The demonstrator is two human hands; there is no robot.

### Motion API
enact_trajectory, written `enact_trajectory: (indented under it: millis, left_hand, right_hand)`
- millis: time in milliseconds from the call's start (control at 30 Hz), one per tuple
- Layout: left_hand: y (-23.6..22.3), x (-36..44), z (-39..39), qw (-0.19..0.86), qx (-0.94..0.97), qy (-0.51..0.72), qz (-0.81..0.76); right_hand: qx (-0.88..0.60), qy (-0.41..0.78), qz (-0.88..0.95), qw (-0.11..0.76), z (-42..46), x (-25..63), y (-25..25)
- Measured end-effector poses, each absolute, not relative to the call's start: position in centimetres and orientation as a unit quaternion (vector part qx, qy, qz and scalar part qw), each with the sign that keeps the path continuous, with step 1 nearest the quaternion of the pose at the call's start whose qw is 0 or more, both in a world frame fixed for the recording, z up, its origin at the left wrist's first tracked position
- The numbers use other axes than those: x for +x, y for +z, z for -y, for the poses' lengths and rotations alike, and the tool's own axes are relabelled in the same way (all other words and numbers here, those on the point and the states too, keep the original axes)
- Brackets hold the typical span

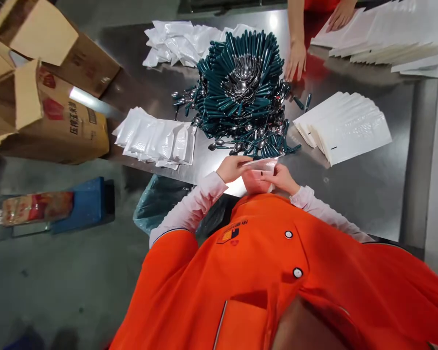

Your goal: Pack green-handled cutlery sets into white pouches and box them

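Both my hands meet close to my chest at the near edge of the steel table (368, 184). My left hand (232, 168) and my right hand (282, 178) are closed on a small clear plastic pouch (260, 171) held between them. What is inside the pouch I cannot make out. Just beyond my hands rises a big heap of spoons with dark green handles (243, 92), bowls turned to the middle. A fanned stack of empty white pouches (345, 127) lies to the right of the heap.
Filled white pouches (156, 138) lie left of the heap, and more (182, 43) at the back. Another person's hands (295, 58) rest at the far edge beside stacked white pouches (383, 39). Cardboard boxes (47, 112) stand at left, a blue pallet (83, 204) on the floor.
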State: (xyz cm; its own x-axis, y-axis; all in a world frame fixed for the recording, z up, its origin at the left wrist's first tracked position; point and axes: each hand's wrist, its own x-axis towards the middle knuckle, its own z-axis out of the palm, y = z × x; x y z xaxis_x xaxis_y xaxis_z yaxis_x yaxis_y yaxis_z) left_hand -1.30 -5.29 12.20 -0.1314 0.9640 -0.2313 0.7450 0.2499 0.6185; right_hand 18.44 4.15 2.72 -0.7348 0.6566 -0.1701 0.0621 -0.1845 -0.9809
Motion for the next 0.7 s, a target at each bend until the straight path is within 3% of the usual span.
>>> enact_trajectory:
  millis: [133,267,433,567,700]
  left_hand:
    - [11.1,0.6,4.7,0.147,0.647,0.255,-0.704]
    - [8.8,2.8,2.8,0.114,0.690,0.289,-0.653]
    - [7.2,3.3,1.2,0.125,0.628,0.357,-0.681]
    - [8.5,-0.2,1.2,0.199,0.467,0.534,-0.676]
    - [10.7,-7.4,2.9,0.191,0.130,0.767,-0.598]
  right_hand:
    - [-0.328,0.740,0.508,0.294,-4.5,17.4,1.3]
    - [-0.367,0.713,0.481,0.353,-3.9,16.2,0.9]
    - [-0.357,0.699,0.529,0.322,-3.4,16.6,1.6]
    - [-0.361,0.684,0.579,0.258,-4.0,17.5,2.0]
    - [-0.395,0.666,0.587,0.236,-4.8,18.0,1.9]
